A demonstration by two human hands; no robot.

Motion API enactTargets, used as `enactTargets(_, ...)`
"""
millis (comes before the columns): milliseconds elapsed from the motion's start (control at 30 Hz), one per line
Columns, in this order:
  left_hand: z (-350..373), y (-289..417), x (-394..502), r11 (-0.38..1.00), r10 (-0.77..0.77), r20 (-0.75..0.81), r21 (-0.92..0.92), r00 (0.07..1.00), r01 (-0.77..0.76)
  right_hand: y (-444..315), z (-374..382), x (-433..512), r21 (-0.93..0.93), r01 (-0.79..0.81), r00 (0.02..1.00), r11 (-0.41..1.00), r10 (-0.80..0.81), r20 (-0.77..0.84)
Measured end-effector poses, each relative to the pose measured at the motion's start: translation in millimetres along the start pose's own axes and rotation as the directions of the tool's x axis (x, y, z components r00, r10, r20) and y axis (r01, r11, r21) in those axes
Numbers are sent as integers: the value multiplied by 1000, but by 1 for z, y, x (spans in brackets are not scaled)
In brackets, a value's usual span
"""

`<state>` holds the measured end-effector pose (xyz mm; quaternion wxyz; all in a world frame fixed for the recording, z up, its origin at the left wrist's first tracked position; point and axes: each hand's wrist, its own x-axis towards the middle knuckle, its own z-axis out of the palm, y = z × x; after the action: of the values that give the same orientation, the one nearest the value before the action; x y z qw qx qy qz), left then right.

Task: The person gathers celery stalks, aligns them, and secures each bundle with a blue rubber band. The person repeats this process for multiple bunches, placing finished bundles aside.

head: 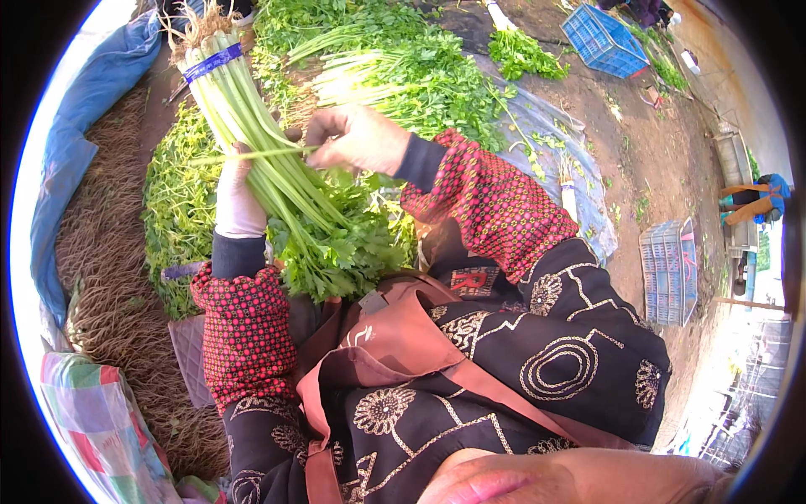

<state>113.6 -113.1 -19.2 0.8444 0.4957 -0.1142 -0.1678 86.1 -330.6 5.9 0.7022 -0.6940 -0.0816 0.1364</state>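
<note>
My left hand (pixel 239 192) is wrapped around a bunch of celery (pixel 230 104), holding it slantwise before my chest. The bunch has pale green stalks, with its hairy roots at the upper left. A purple band (pixel 213 63) circles the stalks just below the roots, and the leaves hang toward my lap. On the other side of the bunch, my right hand (pixel 356 138) pinches one end of a thin loose celery stalk (pixel 264 154). That stalk lies across the front of the bunch and is slightly blurred.
Loose celery (pixel 403 82) is heaped beyond my hands. Many rooted plants (pixel 107 252) cover the ground at left, beside a blue cover (pixel 63 157). A blue crate (pixel 604 41) and a grey crate (pixel 669 272) stand to the right. Another person (pixel 755 198) is farther off.
</note>
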Motion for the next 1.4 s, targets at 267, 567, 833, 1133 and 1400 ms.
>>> enactTargets(267,-4,5,-5,985,-158,199,-45,967,170,-24,-40,6,-453,362,841,815,-495,-219)
enactTargets(567,18,-2,-17,960,-275,342,143,898,240,-44,-172,31,-475,65,519,877,-437,-735)
enactTargets(833,9,16,10,962,-240,212,185,947,202,-13,-97,9,-736,-293,887,610,-114,-447)
enactTargets(1133,7,33,46,938,100,-93,341,991,-63,3,-53,-109,698,414,876,584,-47,-480)
enactTargets(1400,166,82,140,968,246,-102,-24,964,-250,18,-31,-209,609,338,941,717,-276,-197)
